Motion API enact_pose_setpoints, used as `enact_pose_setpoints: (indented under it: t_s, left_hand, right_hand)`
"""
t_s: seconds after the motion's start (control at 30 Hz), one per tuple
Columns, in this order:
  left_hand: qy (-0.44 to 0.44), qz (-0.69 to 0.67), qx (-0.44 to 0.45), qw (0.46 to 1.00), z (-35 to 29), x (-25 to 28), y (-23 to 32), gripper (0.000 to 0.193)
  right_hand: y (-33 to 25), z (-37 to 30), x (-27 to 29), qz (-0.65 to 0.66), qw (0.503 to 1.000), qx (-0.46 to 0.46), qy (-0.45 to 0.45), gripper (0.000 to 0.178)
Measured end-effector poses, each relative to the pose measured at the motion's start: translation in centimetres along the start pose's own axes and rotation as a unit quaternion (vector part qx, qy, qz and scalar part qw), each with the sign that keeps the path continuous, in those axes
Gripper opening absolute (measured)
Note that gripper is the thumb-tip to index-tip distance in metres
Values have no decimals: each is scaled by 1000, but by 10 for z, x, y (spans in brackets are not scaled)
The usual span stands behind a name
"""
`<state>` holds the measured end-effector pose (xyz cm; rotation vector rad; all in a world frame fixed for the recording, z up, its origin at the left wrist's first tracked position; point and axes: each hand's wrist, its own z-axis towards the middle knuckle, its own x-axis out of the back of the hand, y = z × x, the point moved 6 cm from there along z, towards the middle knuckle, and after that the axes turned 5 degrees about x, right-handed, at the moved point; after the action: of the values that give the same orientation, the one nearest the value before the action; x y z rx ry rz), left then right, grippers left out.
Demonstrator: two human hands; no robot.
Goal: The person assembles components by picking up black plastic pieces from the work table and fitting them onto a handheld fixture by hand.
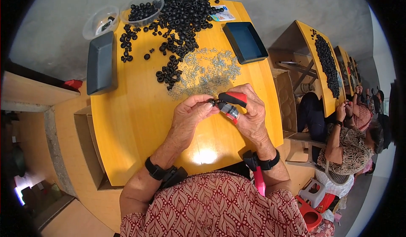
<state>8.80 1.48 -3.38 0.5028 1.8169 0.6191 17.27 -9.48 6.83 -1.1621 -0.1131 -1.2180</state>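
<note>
Over the near middle of the yellow table (139,123), my two hands meet fingertip to fingertip. My left hand (188,116) is closed, its thumb and fingers pinching a small black part (212,102). From the other side, my right hand (253,116) closes on the same spot with thumb and forefinger, both wearing black-and-red coverings (233,98). The fingertips hide much of the part. Just beyond the hands lie many tiny clear-grey pieces (207,74). Behind these spreads a large heap of round black parts (186,15).
A dark tray (102,63) stands at the left edge, another tray (246,42) at the far right. Two clear tubs (100,23) sit at the far left, one full of black parts. Cardboard boxes (284,99) flank the table. People work at tables (306,38) to the right.
</note>
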Motion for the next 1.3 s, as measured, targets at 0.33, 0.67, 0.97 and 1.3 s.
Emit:
enact_pose_setpoints:
  t_s: [0.33,0.67,0.97,1.3]
  left_hand:
    - [1,-5,7,1000,2,1,0,22]
    - [1,-4,4,1000,1,1,-1,22]
    - [-7,3,5,1000,0,-4,3,23]
    - [-19,26,15,999,-1,-7,1,25]
  right_hand:
    - [1,0,1,-29,999,16,-11,32]
    - [-2,0,-2,-33,998,41,-22,31]
    - [4,-6,-1,11,1000,-14,-5,31]
    - [4,-8,0,6,1000,-14,-4,29]
